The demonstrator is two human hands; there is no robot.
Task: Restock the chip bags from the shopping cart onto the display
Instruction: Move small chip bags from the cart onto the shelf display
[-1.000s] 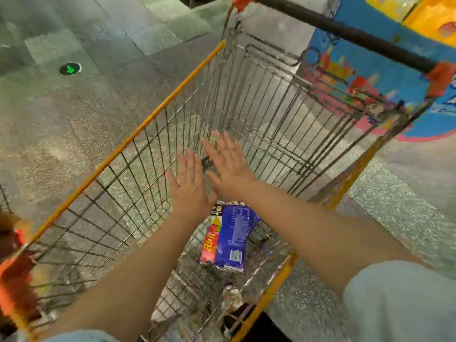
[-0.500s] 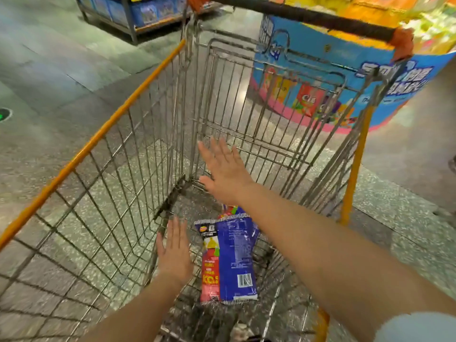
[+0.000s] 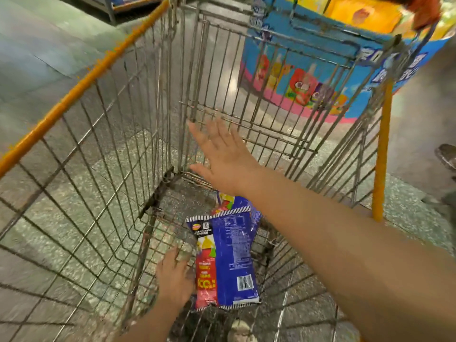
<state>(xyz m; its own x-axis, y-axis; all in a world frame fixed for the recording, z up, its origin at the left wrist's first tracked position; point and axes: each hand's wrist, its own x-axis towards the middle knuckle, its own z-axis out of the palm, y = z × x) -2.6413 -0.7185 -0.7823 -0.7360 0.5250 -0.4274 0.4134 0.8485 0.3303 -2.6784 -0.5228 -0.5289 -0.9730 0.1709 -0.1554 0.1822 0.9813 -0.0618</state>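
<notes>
**Both hands inside the cart, left hand lowered beside the chip bag**

A wire shopping cart (image 3: 103, 169) with orange rim rails stands on speckled grey floor. On its mesh bottom lies a blue-and-red chip bag (image 3: 225, 260), back panel and barcode facing up, its long axis running away from the person. A second bag (image 3: 225, 201) shows as a small coloured edge under the far end of the first; most of it is hidden by the right forearm.

The left hand (image 3: 174, 277) is low in the cart, palm down, fingers straight and close together, just beside the near-left edge of the chip bag; whether the fingertips touch the mesh cannot be told through the blur. A second ago this hand was raised level with the right hand; half a second ago it had dropped toward the cart floor, and it now sits lower and closer to the bag.

The right hand (image 3: 222, 156) hovers above the far end of the bag, palm down, fingers extended and slightly spread, thumb out to the side, holding nothing. Its pose matches both earlier frames.

Beyond the cart's far wall stands a round blue-and-pink display (image 3: 308, 70) holding yellow packets, now larger in view than before.
</notes>
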